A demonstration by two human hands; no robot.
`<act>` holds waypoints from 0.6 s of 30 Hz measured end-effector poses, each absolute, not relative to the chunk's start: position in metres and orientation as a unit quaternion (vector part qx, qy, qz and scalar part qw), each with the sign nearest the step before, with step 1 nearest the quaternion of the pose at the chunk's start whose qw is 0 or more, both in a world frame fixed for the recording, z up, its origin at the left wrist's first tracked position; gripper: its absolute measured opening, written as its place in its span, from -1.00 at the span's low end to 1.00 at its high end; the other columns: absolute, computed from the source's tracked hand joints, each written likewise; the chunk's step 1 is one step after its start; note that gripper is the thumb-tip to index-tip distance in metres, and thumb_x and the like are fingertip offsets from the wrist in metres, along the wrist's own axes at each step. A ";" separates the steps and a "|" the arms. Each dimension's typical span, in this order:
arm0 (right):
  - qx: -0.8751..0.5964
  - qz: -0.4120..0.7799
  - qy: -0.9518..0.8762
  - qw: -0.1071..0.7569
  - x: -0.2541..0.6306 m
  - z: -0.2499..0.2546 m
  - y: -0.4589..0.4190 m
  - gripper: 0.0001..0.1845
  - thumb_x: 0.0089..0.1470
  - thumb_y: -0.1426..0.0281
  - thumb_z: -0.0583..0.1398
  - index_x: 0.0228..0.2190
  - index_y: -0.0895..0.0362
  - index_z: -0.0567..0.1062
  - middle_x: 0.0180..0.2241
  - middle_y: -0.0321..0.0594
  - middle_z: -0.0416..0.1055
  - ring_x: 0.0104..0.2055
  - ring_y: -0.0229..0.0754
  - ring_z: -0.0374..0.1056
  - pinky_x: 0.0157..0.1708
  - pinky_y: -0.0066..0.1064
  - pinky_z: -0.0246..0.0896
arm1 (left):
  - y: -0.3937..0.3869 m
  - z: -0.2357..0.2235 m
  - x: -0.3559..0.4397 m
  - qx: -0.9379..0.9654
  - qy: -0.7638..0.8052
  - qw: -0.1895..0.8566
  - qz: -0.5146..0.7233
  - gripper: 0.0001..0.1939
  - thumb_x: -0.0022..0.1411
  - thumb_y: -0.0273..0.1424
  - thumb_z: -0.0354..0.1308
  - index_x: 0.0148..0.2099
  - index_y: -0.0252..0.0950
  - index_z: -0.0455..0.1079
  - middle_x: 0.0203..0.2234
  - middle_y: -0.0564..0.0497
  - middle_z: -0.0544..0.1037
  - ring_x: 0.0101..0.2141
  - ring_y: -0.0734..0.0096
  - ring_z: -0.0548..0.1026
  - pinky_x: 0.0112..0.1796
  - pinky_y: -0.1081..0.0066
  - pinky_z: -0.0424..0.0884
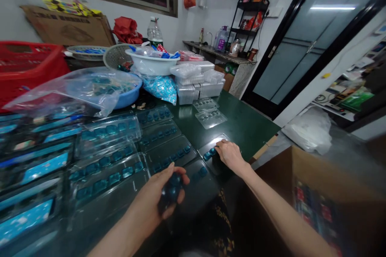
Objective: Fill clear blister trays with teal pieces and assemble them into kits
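Note:
My left hand is cupped, palm up, with its fingers curled round several small, dark blue see-through pieces. My right hand reaches over a clear plastic tray on the right of the table. Its fingertips are pinched down at the tray's row of hollows and hide what is between them. Two shiny blue pieces sit in that row, just left of the fingertips. Nearer me, another clear tray holds blue pieces at its upper right. More clear trays with rows of blue pieces lie to the left.
Two clear trays lie farther back on the green table, before stacked plastic boxes. A blue basin under plastic film and a red basket stand back left. An open cardboard box is at my right.

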State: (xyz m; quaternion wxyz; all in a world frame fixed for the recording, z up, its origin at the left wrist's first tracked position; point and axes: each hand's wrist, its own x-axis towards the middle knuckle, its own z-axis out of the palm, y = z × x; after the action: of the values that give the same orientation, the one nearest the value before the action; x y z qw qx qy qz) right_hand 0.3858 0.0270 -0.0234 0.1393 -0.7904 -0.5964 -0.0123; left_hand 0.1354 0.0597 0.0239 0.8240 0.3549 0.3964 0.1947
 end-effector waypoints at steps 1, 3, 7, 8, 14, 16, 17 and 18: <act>-0.791 -0.017 -0.596 0.138 0.385 -0.021 0.024 -0.81 0.06 0.38 0.09 -0.37 0.21 0.47 -0.43 -0.06 0.42 -0.39 -0.11 0.36 -0.42 -0.40 0.14 | 0.059 0.023 0.134 0.352 0.388 0.829 0.197 -0.65 0.09 -0.14 0.04 -0.25 -0.33 0.34 -0.44 -0.04 0.40 -0.63 0.53 0.32 -0.81 0.62 -0.02; -0.789 -0.027 -0.593 0.158 0.378 -0.012 0.016 -0.70 0.07 0.34 0.08 -0.16 0.22 0.39 -0.42 -0.09 0.41 -0.41 -0.12 0.34 -0.42 -0.37 0.15 | 0.059 0.021 0.131 0.347 0.378 0.835 0.199 -0.61 0.10 -0.11 -0.01 -0.22 -0.34 0.34 -0.44 -0.04 0.40 -0.62 0.51 0.33 -0.81 0.61 -0.02; -0.691 0.053 -0.648 0.316 0.335 0.014 -0.005 -0.72 0.11 0.32 0.06 -0.14 0.11 0.37 -0.40 -0.23 0.36 -0.44 -0.26 0.28 -0.42 -0.44 0.17 | 0.055 0.020 0.129 0.351 0.380 0.832 0.201 -0.53 0.11 -0.05 -0.06 -0.15 -0.32 0.33 -0.44 -0.04 0.42 -0.62 0.50 0.34 -0.80 0.61 -0.01; -0.654 0.091 -0.669 0.341 0.320 0.019 -0.008 -0.75 0.10 0.33 0.07 -0.17 0.09 0.39 -0.39 -0.25 0.35 -0.43 -0.28 0.28 -0.41 -0.46 0.18 | 0.053 0.021 0.130 0.355 0.387 0.827 0.199 -0.52 0.10 -0.03 -0.06 -0.14 -0.31 0.32 -0.47 -0.03 0.42 -0.64 0.50 0.34 -0.80 0.61 -0.02; -0.549 0.185 -0.752 0.315 0.272 0.030 -0.009 -0.67 -0.01 0.50 0.15 -0.16 0.02 0.38 -0.27 -0.30 0.32 -0.23 -0.27 0.26 -0.20 -0.43 0.15 | 0.043 0.028 0.131 0.401 0.380 0.815 0.175 -0.46 0.11 0.01 -0.12 -0.12 -0.34 0.33 -0.73 0.01 0.37 -0.71 0.47 0.31 -0.80 0.62 -0.02; -0.546 0.215 -0.741 0.327 0.272 0.026 -0.008 -0.71 -0.03 0.53 0.16 -0.22 0.05 0.41 -0.28 -0.31 0.32 -0.24 -0.29 0.27 -0.21 -0.44 0.15 | 0.043 0.029 0.129 0.397 0.382 0.817 0.168 -0.45 0.10 0.02 -0.12 -0.09 -0.32 0.31 -0.72 0.01 0.38 -0.71 0.47 0.31 -0.80 0.61 -0.03; -0.547 0.231 -0.728 0.343 0.273 0.024 -0.007 -0.72 -0.06 0.55 0.17 -0.25 0.06 0.41 -0.28 -0.31 0.32 -0.26 -0.29 0.27 -0.23 -0.45 0.16 | 0.043 0.029 0.128 0.391 0.383 0.820 0.165 -0.45 0.10 0.02 -0.12 -0.08 -0.32 0.29 -0.71 0.00 0.39 -0.71 0.46 0.31 -0.80 0.61 -0.03; -0.549 0.250 -0.709 0.364 0.274 0.022 -0.007 -0.73 -0.09 0.57 0.18 -0.28 0.07 0.41 -0.29 -0.32 0.32 -0.28 -0.30 0.27 -0.26 -0.46 0.16 | 0.044 0.029 0.128 0.383 0.384 0.824 0.163 -0.44 0.10 0.02 -0.12 -0.07 -0.31 0.28 -0.70 0.00 0.39 -0.70 0.45 0.32 -0.80 0.61 -0.02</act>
State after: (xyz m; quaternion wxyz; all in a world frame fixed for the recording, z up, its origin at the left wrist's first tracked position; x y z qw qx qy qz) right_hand 0.2742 -0.0069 0.0216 0.3643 -0.5493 -0.7091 0.2504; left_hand 0.1275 0.0439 0.0292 0.8237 0.3834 0.3845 0.1633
